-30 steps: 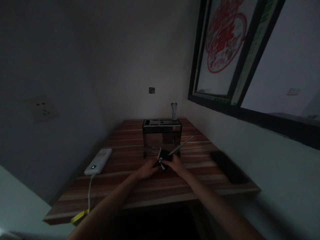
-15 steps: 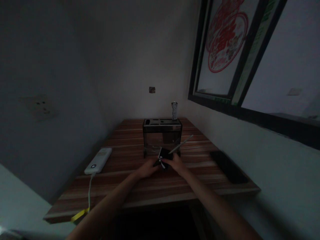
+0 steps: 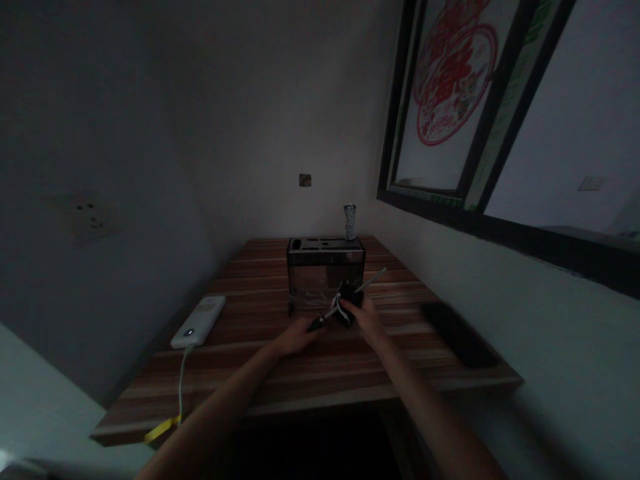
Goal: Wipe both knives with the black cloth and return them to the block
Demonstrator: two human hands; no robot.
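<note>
My left hand (image 3: 296,336) is closed around the dark handle of what looks like a long, thin knife (image 3: 373,279). Its pale blade slants up to the right. A black cloth (image 3: 345,312) with a white edge is wrapped about the middle of the blade, pinched by my right hand (image 3: 369,316). The blade shows on both sides of the cloth. Just behind my hands stands a knife block (image 3: 326,246) with see-through sides and slots in its dark top. Dim light hides the finer detail of the cloth and my fingertips.
A white power bank (image 3: 200,320) with a cable lies left on the striped wooden table (image 3: 260,267); a yellow item (image 3: 161,429) is at the front left edge. A dark phone-like slab (image 3: 457,333) lies right. A silvery cylinder (image 3: 349,222) stands at the block. A wall borders the right side.
My right hand and the black cloth have slid up and right along the blade, away from the handle, baring the part near it. My left hand and the blade's tip have hardly moved.
</note>
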